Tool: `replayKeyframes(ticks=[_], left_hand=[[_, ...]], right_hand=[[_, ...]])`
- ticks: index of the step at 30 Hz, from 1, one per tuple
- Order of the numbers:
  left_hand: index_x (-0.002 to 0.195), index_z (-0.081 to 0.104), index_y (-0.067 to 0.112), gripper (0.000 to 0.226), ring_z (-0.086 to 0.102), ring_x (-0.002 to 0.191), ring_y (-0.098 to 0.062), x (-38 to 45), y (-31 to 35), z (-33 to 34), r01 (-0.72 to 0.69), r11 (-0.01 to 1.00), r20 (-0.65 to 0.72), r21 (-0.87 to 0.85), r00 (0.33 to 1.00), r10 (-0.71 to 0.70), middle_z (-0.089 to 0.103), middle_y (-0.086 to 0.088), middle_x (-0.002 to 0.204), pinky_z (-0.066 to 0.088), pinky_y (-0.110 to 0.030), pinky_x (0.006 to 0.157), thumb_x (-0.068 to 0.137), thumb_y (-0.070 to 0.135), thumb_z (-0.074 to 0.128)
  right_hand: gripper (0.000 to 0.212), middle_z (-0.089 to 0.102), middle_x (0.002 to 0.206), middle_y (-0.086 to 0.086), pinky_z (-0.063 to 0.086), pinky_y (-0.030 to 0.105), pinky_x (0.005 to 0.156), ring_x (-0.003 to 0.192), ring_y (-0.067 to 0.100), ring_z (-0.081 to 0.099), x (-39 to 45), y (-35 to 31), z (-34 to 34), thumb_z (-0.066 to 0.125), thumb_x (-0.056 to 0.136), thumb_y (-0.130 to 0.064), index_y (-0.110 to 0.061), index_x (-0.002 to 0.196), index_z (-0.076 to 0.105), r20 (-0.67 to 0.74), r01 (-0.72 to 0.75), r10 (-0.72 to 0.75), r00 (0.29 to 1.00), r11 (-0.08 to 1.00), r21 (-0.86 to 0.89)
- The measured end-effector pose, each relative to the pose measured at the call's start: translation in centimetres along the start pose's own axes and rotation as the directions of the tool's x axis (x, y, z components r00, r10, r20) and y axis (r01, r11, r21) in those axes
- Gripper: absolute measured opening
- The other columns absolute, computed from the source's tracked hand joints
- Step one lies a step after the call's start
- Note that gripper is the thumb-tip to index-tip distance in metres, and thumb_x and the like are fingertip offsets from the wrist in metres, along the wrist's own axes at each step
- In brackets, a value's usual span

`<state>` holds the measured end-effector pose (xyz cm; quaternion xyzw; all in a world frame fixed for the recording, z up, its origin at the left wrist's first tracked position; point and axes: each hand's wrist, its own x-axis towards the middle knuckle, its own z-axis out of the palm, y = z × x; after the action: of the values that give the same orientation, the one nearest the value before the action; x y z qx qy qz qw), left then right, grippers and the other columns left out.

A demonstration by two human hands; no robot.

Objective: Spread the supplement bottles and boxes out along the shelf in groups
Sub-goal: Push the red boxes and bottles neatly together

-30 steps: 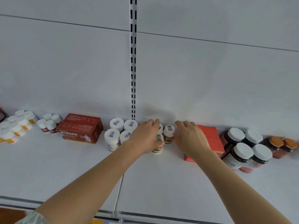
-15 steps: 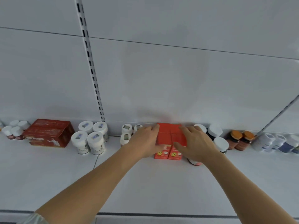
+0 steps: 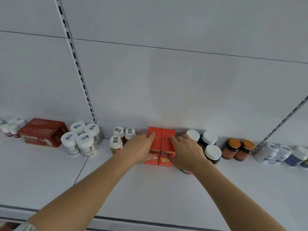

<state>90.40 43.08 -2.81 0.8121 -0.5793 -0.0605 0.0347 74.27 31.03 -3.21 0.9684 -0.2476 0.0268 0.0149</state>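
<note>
A long white shelf (image 3: 50,180) is carrying everything along its back wall. At its centre, four bright red boxes (image 3: 168,136) are sitting in a tight two-by-two block (matte card, square-edged). The left hand (image 3: 140,150) is pressing at nine o'clock and the right hand (image 3: 186,151) at three o'clock, fingers straight and together. White-capped dark jars (image 3: 212,151) are crowding the right hand at three o'clock; small white bottles (image 3: 116,144) are standing at nine o'clock.

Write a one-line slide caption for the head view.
Left hand and right hand flank small red boxes among bottles on a white shelf.
</note>
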Motion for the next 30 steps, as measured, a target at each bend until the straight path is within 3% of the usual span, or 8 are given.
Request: replayKeyframes(ticks=[14, 23, 30], left_hand=[[0.155, 0.013, 0.011, 0.088, 0.061, 0.104, -0.03, 0.1, -0.6, 0.3, -0.036, 0.998, -0.036, 0.056, 0.999, 0.038, 0.062, -0.012, 0.115, 0.052, -0.041, 0.078, 0.091, 0.044, 0.064], [0.155, 0.014, 0.012, 0.087, 0.061, 0.106, -0.03, 0.1, -0.9, 0.9, -0.04, 0.999, -0.076, 0.037, 0.996, 0.043, 0.062, -0.012, 0.116, 0.052, -0.04, 0.078, 0.091, 0.045, 0.062], [0.155, 0.014, 0.012, 0.089, 0.059, 0.107, -0.03, 0.2, -1.1, 1.2, -0.045, 0.999, -0.084, 0.022, 0.995, 0.047, 0.061, -0.012, 0.117, 0.052, -0.042, 0.081, 0.089, 0.046, 0.063]], right_hand=[[0.079, 0.063, 0.116, 0.003, 0.045, 0.039, 0.09, 0.113, 0.026, 0.051, 0.0, -0.3, -0.2, 0.051, 0.087, -0.066, -0.016, 0.146, 0.037, -0.04, 0.0, -0.004, 0.999, 0.995, -0.097], [0.086, 0.066, 0.111, 0.004, 0.042, 0.04, 0.093, 0.107, 0.029, 0.055, 0.0, -0.5, 0.8, 0.062, 0.081, -0.064, -0.011, 0.145, 0.041, -0.065, -0.022, 0.012, 0.998, 0.988, -0.15], [0.084, 0.067, 0.099, 0.003, 0.044, 0.04, 0.085, 0.096, 0.028, 0.058, 0.2, -0.5, 1.0, 0.067, 0.075, -0.066, -0.01, 0.135, 0.051, -0.077, -0.01, -0.007, 0.997, 0.974, -0.226]])
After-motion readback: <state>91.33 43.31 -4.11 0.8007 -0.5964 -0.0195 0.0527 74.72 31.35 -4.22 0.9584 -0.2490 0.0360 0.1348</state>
